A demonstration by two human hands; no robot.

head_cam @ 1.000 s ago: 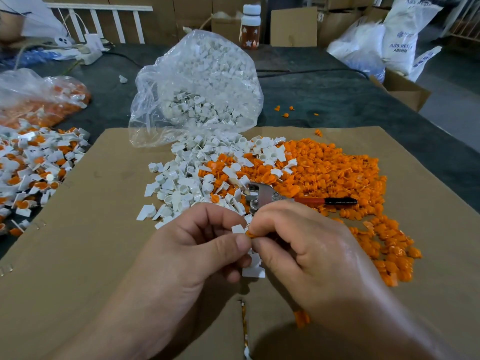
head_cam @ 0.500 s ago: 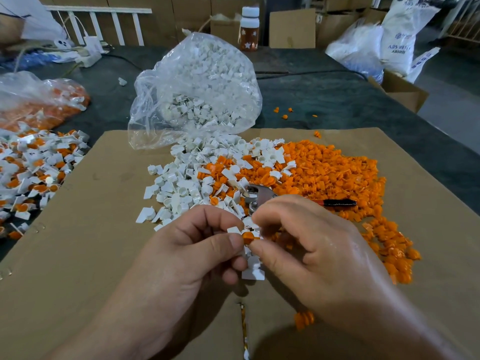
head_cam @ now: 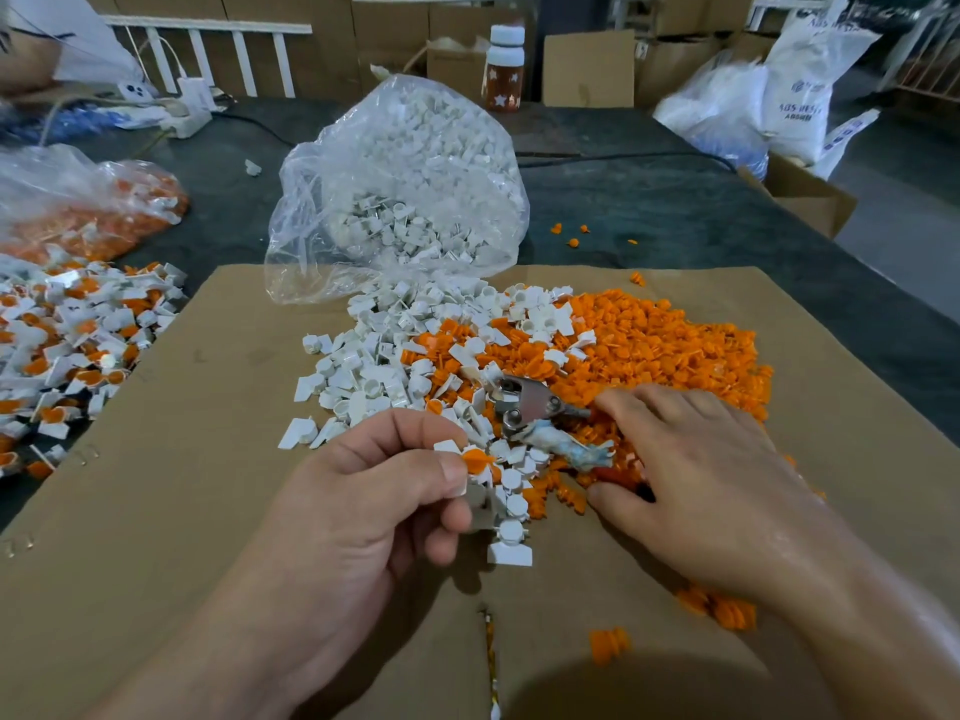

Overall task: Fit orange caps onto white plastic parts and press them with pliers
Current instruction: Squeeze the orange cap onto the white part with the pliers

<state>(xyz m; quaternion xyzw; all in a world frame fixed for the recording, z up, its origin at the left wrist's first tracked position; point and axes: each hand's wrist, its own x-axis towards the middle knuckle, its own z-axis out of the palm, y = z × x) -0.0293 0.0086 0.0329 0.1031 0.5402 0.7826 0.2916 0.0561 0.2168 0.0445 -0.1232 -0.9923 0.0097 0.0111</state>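
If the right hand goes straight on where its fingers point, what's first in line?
Most likely the pliers: the right hand points left at their handles, fingertips close above them on the orange caps. Whether they already touch is unclear.

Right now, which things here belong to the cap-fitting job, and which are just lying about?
In the job: left hand pinching a capped white part; right hand over the pliers; loose orange caps; loose white parts; bag of white parts.
Lying about: star-printed bottle; power strip; cardboard boxes; white sacks.

L of cardboard (head_cam: 171,485) open; parts pile (head_cam: 374,376) & bag (head_cam: 415,163) block far end.
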